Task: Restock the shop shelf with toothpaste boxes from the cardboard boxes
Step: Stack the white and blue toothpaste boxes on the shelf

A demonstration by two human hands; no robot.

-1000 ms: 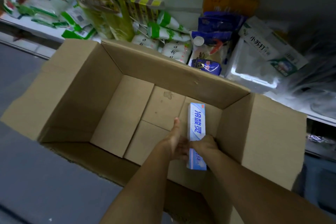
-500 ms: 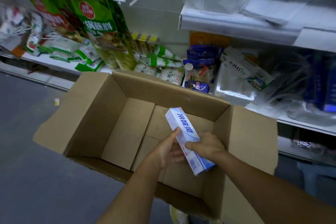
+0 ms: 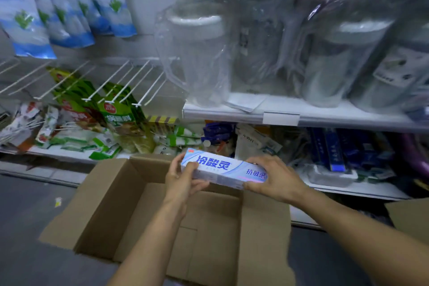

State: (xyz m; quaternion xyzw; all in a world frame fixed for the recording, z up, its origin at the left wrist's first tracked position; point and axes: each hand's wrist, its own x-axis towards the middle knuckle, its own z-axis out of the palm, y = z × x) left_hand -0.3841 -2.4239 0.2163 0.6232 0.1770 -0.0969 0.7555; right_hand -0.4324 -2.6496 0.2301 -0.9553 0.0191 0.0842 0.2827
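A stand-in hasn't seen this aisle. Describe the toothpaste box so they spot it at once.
Find the open cardboard box on the floor before the shop shelf. Above its far edge, the left hand and right hand grip the toothpaste box by its ends. It is the one long pale box with big blue characters; the goods behind are bags and pouches.

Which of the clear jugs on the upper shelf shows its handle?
The leftmost jug, at the shelf's left end; its handle points left. The others to its right sit in plastic wrapping, handles unseen.
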